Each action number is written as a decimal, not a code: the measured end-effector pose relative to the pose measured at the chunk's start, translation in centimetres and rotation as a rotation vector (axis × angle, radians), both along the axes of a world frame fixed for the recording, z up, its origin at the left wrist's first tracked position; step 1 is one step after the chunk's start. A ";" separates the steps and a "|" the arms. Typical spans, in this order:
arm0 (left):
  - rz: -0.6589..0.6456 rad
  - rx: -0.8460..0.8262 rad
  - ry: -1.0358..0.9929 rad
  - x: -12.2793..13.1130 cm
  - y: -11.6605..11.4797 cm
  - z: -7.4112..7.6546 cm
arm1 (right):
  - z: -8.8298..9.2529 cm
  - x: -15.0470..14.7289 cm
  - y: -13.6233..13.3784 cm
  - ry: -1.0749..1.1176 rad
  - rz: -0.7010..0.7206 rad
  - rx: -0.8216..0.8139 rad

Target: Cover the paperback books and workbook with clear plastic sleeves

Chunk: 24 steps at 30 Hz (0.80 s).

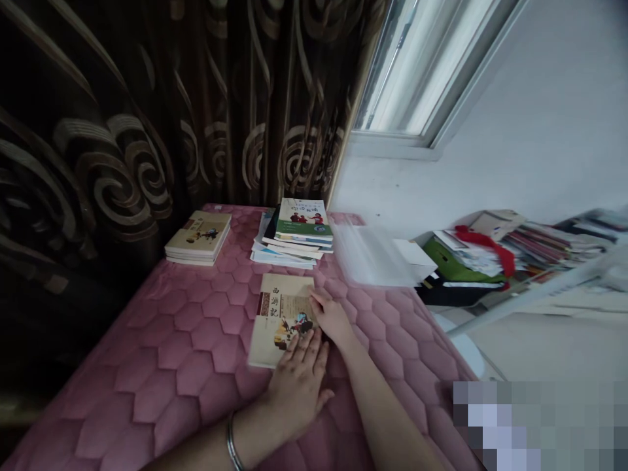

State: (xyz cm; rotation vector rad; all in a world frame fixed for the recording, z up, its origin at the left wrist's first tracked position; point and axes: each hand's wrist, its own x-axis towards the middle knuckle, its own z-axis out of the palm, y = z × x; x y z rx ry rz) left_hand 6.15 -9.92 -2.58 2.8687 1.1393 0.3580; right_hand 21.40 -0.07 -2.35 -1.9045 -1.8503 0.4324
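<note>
Head view, looking down at a cream-covered book lying flat on a pink quilted cover, nearer than two piles further back. Lays the left hand flat over the book's near right corner, fingers straight and close together, a metal bangle on the wrist. Sets the right hand against the book's right edge, fingers together, tips on the cover. Cannot tell about any thumb hold under that edge.

Risks, as a judgement only:
- Bowing the thin paperback or creasing its corner by pressing down on such soft padding.
- Dragging and curling the cover by sliding it across plush fabric.
- Knocking the fanned, uneven stack of books just beyond with a wide sweep.
- Brushing the clear plastic sheet hanging past the cover's right side.

Materials and shapes:
- Book: matte paper, rectangular, with dark vertical characters and a small coloured picture.
- Cover: velvety quilting stitched in hexagons, puffy between seams.
- Far left: a smaller, squared pile with similar cream fronts.
- Behind: a heavy dark curtain with glossy swirls.
</note>
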 end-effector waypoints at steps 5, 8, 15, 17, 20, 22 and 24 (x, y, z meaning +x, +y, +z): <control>-0.007 0.036 0.001 -0.2 0.5 -0.4 | 0.3 1.2 0.0 0.153 0.164 -0.051; -0.006 0.022 -0.001 -0.1 0.7 -0.4 | 0.8 1.6 1.2 0.100 0.157 -0.040; -0.027 0.013 -0.054 -0.1 0.8 -1.1 | 1.6 0.9 5.3 -0.239 0.076 -0.027; -0.032 0.012 -0.074 -0.1 0.8 -1.1 | 2.3 0.3 5.1 -0.339 0.044 -0.022; -0.034 0.000 -0.088 -0.2 0.8 -0.9 | 3.3 -1.3 3.2 -0.424 0.155 0.061; -0.028 -0.029 -0.078 -0.1 0.7 -0.7 | 3.4 -2.6 1.8 -0.392 0.394 0.106; -0.019 -0.055 -0.061 0.0 0.6 -0.6 | 3.0 -3.8 1.3 -0.352 0.603 0.083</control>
